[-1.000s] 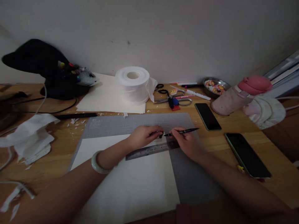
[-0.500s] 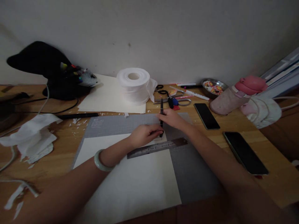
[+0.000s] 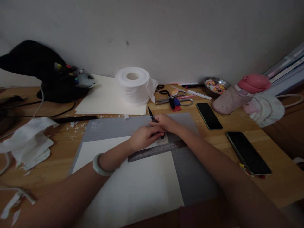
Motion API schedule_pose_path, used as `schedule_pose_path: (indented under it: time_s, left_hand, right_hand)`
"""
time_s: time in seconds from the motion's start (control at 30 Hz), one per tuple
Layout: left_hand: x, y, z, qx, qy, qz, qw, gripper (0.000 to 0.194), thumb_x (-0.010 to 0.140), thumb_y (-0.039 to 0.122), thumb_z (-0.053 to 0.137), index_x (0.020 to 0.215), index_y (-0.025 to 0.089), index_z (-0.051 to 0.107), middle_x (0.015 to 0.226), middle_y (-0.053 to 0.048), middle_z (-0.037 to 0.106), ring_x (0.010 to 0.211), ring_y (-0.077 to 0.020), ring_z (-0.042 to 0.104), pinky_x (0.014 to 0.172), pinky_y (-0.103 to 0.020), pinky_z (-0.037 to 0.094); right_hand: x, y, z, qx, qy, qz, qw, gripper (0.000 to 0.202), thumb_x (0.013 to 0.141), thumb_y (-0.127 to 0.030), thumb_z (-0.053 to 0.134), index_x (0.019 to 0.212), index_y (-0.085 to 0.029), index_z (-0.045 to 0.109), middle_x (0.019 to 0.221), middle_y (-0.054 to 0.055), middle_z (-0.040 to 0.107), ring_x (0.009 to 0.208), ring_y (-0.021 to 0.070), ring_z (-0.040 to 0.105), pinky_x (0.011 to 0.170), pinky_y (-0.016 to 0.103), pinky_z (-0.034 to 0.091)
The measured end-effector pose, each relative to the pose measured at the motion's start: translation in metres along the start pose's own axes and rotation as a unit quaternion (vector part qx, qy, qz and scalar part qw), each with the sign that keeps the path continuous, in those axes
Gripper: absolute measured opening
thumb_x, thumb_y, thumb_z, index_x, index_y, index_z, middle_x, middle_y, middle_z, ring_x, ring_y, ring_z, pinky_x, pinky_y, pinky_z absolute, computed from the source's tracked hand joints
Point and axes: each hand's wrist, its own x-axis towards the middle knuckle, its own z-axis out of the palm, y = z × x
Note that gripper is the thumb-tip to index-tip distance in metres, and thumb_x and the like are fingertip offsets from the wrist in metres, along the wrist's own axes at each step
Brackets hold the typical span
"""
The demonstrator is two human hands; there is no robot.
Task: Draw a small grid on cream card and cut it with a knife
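Observation:
A slim black pen-like tool (image 3: pixel 151 113) leans with its upper end to the left. My right hand (image 3: pixel 165 123) has its fingers closed round the tool's middle. My left hand (image 3: pixel 144 138) overlaps it, fingers pinched at the dark lower end. Under both hands lies a cream sheet of paper (image 3: pixel 140 186) on a grey cutting mat (image 3: pixel 194 177). Just below my fingers, a metal ruler (image 3: pixel 152 151) crosses the paper, its right end under my right forearm. Fine dark lines show on the paper by the fingertips, partly hidden.
Behind the mat stand a white paper roll (image 3: pixel 132 87) and more sheets (image 3: pixel 95 103). Scissors (image 3: pixel 186 102), pens and a metal bowl (image 3: pixel 215 90) lie back right. Further right are two phones (image 3: pixel 209 116) and a pink bottle (image 3: pixel 234 98). Crumpled tissue (image 3: pixel 30 139) is left.
The black tool has gone from upright to tilted, its top now further left. My right hand has shifted left and closer against my left hand. The view has moved slightly.

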Motion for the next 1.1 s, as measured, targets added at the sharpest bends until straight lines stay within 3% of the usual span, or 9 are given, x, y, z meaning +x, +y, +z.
schedule_pose_path:
  time_s: [0.5,1.1]
  left_hand:
    - [0.0004,0.0027,-0.0006,-0.021,0.006,0.004,1.000,0.020,0.090,0.028,0.044,0.094,0.019,0.062,0.088,-0.002,0.067,0.081,-0.0140,0.060,0.071,-0.023,0.045]
    - [0.0008,0.0029,-0.0002,-0.022,0.014,0.004,1.000,0.018,0.088,0.025,0.046,0.093,0.018,0.062,0.087,-0.001,0.067,0.077,-0.0138,0.061,0.066,-0.022,0.044]
  right_hand:
    - [0.0013,0.0016,-0.0018,-0.022,-0.052,-0.021,0.998,0.034,0.079,-0.038,0.049,0.054,-0.016,0.044,0.054,-0.003,0.043,0.052,0.0091,0.036,0.050,0.024,0.021]
    - [-0.0003,0.0021,-0.0024,-0.006,-0.031,-0.024,0.999,0.032,0.080,-0.034,0.048,0.054,-0.017,0.039,0.054,-0.004,0.038,0.052,0.0076,0.030,0.049,0.024,0.018]
